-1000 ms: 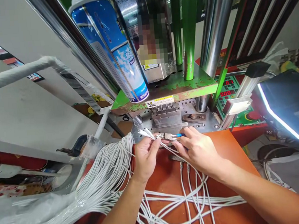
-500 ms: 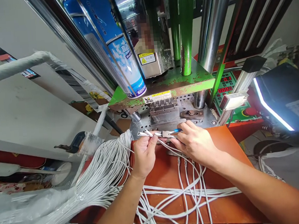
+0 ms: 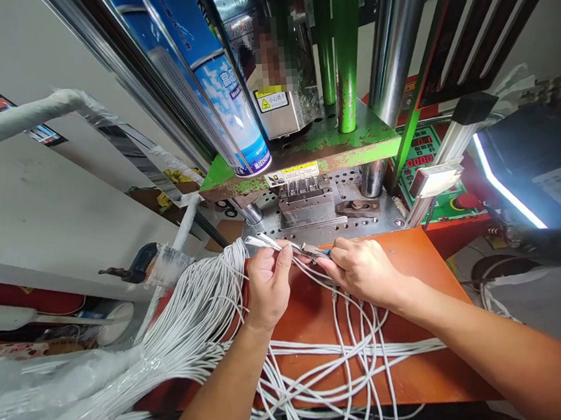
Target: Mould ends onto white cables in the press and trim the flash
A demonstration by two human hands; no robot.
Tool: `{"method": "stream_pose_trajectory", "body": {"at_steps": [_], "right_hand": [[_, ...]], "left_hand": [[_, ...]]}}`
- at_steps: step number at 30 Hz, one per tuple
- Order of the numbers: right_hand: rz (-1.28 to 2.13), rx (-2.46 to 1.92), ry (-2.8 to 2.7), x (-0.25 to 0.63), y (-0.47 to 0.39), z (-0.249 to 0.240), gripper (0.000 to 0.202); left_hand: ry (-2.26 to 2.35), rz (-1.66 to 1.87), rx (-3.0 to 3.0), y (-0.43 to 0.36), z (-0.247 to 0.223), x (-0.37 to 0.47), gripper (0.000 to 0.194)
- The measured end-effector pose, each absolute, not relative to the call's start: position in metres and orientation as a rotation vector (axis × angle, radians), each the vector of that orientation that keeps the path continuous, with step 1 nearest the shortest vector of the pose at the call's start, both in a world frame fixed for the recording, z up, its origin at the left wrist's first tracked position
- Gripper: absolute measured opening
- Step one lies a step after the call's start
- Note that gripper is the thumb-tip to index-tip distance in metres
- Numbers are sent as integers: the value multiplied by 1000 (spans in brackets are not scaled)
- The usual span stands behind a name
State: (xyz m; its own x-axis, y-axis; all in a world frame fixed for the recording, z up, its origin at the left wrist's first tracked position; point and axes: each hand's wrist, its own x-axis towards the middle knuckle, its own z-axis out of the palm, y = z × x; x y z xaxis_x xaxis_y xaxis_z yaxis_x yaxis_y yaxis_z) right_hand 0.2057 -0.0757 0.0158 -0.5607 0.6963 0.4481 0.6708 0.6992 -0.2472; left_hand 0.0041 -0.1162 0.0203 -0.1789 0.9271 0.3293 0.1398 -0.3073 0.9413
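Note:
Between thumb and fingers, my left hand (image 3: 270, 282) pinches several white cables (image 3: 259, 239), whose ends stick out past it toward the upper left. My right hand (image 3: 363, 269) is closed round the handles of a pair of pliers (image 3: 314, 251) with a bit of blue showing at the grip. The pliers' metal jaws lie at the cables, just right of my left fingertips. Whether the jaws are pressed together is too small to tell. More cables (image 3: 339, 335) hang in loops below my hands, some ending in small metal connectors near my right hand.
Behind my hands stands a press with a metal mould block (image 3: 306, 205) under a green plate (image 3: 353, 149). A blue spray can (image 3: 235, 123) is in front of it. A thick cable bundle (image 3: 195, 307) lies left on the orange table (image 3: 422, 276). A control panel (image 3: 425, 160) stands right.
The pliers have turned, their jaws now slanting up to the left instead of lying level. My right hand has lowered slightly. The left still pinches the cables.

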Motion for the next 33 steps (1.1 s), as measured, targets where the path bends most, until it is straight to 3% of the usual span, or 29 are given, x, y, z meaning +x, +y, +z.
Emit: {"method": "stream_pose_trajectory", "body": {"at_steps": [15, 33], "right_hand": [[-262, -1018, -2319, 209, -76, 23, 47], [-177, -1089, -2368, 204, -79, 22, 50]], "left_hand": [[1181, 1652, 1396, -110, 13, 3, 15], [1146, 1668, 1297, -110, 7, 4, 15]]}}
